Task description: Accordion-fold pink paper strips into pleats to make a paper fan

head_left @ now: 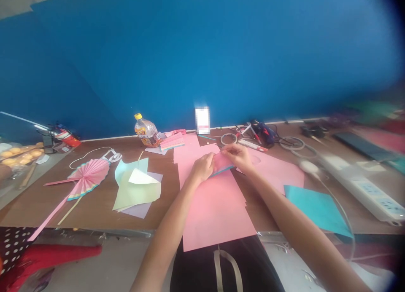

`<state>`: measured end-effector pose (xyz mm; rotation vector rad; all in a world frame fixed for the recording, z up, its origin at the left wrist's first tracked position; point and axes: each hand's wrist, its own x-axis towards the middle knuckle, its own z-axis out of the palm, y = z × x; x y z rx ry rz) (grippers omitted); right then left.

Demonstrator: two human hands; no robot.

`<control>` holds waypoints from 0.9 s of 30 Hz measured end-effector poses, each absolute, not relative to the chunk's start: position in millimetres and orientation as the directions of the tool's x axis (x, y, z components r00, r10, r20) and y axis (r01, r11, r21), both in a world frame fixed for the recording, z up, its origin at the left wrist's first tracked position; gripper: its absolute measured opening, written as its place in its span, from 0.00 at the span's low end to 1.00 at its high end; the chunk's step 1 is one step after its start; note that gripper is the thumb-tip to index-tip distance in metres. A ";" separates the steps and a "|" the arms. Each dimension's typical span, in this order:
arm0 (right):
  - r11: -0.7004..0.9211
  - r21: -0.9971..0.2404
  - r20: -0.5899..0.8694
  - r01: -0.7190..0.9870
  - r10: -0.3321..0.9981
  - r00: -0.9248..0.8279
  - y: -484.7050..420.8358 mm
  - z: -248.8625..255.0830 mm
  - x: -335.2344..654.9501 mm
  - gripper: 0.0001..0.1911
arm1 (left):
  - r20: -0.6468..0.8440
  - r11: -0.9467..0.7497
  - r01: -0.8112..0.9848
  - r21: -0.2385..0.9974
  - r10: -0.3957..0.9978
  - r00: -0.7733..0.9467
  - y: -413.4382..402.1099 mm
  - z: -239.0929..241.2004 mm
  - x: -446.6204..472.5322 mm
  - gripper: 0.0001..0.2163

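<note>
Both of my hands meet over the middle of a brown table (95, 207). My left hand (202, 167) and my right hand (240, 156) pinch a small folded pink paper piece with a blue edge (222, 163) from either side. It is held just above a large pink paper sheet (215, 207) that overhangs the table's front edge. More pink sheets (272, 170) lie under and beside my right forearm.
A folded pink paper fan (87, 178) and pale green and white sheets (136, 188) lie left. A teal sheet (316, 207) and white power strip (367, 188) sit right. At the back stand a bottle (146, 131), pink paper stack (172, 141), tape ring (228, 138), tools and cables (265, 134).
</note>
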<state>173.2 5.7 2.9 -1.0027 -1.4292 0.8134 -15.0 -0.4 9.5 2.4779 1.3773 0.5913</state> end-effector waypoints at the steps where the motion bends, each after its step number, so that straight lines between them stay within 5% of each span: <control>1: 0.403 -0.906 0.409 0.127 0.912 0.023 5.2 3.4 172.1 0.14 | 0.236 -0.526 0.745 0.411 0.851 0.470 -0.5 8.9 -14.5 0.14; 18: 0.398 -0.909 0.391 0.127 0.917 -0.076 12.8 -13.2 173.0 0.14 | 0.236 -0.503 0.772 0.389 0.864 0.444 2.1 7.1 -15.8 0.12; 27: 0.427 -0.870 0.398 0.247 0.903 -0.160 12.3 -11.2 176.0 0.16 | 0.196 -0.475 0.727 0.496 0.877 0.439 0.8 11.5 -18.3 0.10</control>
